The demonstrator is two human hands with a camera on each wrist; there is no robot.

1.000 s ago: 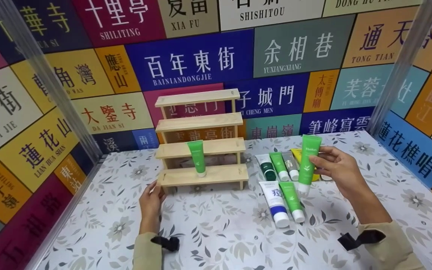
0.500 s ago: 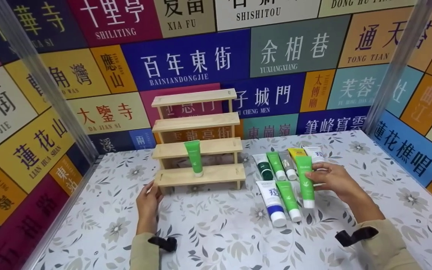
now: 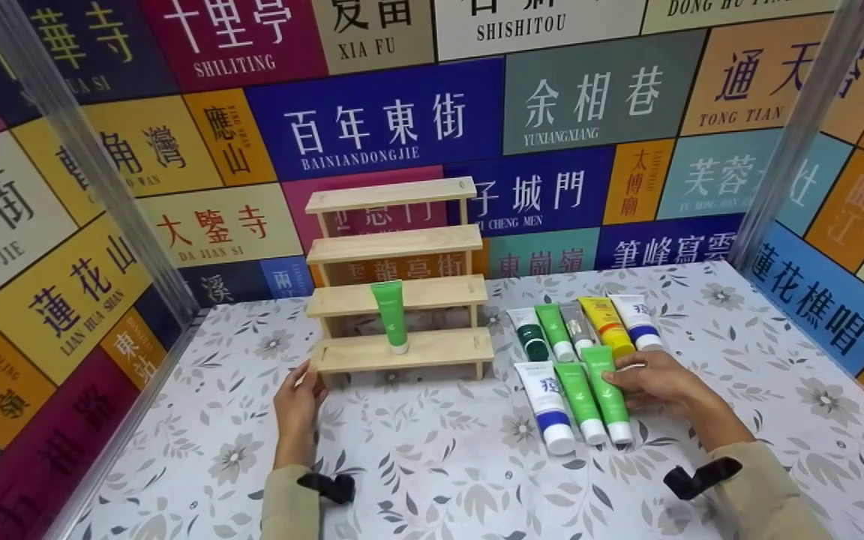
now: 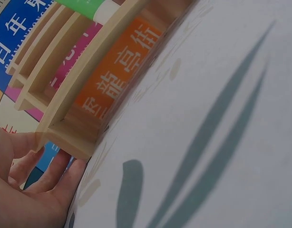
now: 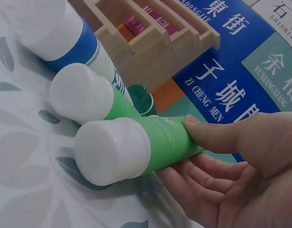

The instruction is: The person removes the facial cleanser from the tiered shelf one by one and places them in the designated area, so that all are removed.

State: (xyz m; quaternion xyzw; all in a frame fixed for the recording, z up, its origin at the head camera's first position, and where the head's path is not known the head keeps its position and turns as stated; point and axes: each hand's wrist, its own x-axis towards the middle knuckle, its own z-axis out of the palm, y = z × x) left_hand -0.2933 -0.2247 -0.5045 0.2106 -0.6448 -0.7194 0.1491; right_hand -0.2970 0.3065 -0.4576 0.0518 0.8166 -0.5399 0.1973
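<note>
My right hand (image 3: 649, 382) pinches a green squeeze tube (image 3: 606, 394) with a white cap, thumb on top and fingers beneath in the right wrist view. It lies beside another green tube (image 3: 580, 403) and a white tube with a blue band (image 3: 548, 409), caps toward me. My left hand (image 3: 301, 405) grips the left end of the lowest step of a wooden tiered display shelf (image 3: 402, 358), its thumb on the front corner in the left wrist view. A green tube (image 3: 393, 319) stands cap-down on that lowest step.
Behind the front tubes lies a back row: a dark green and white tube (image 3: 529, 337), a green tube (image 3: 553, 330), a silvery tube (image 3: 577, 322), a yellow tube (image 3: 606, 324) and a white-and-blue tube (image 3: 636, 321). Sign-patterned walls enclose the flower-print tabletop (image 3: 417, 465).
My right hand has brought the green tube down from above the back row to the front row, beside the other green tube. My left hand keeps its hold on the shelf.
</note>
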